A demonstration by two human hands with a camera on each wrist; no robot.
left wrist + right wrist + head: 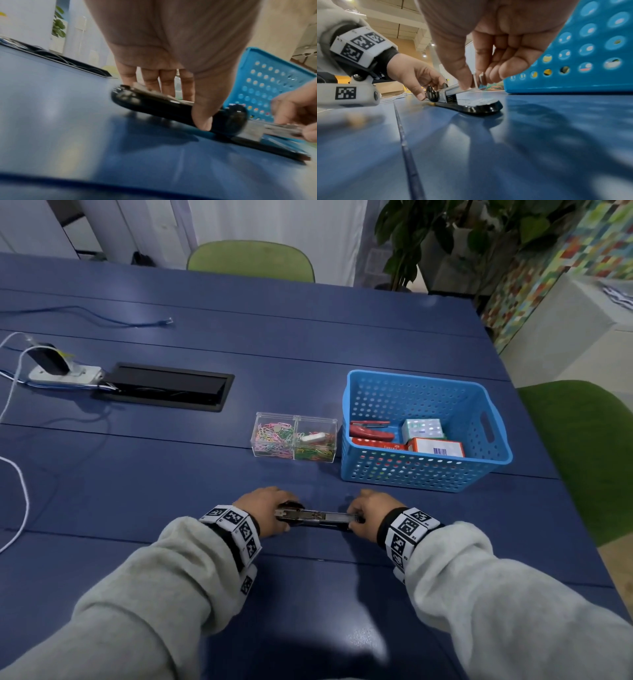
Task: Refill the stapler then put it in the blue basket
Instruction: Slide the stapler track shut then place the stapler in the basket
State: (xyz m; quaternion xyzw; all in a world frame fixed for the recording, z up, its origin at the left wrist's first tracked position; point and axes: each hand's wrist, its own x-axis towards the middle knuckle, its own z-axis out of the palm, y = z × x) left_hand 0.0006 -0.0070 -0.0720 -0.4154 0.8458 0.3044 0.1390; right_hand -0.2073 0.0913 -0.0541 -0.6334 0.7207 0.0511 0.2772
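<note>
A black stapler lies swung open on the blue bench, near the person's edge, with its metal staple channel facing up and running left to right. The left hand holds the flipped-back black top cover at the left end, thumb on the near side and fingers on the far side, so this grip is closed around the cover. The right hand is at the channel's right end; its thumb and curled fingers pinch a small strip of staples right over the channel. The stapler's black base rests flat on the bench.

Beyond the right hand stands the blue basket, apart from the stapler. Inside it are a red stapler and small boxes. Just left of the basket sits a clear two-compartment box of coloured paper clips. Farther left, a black cable hatch is set into the bench, with a white power strip touching its left end.
</note>
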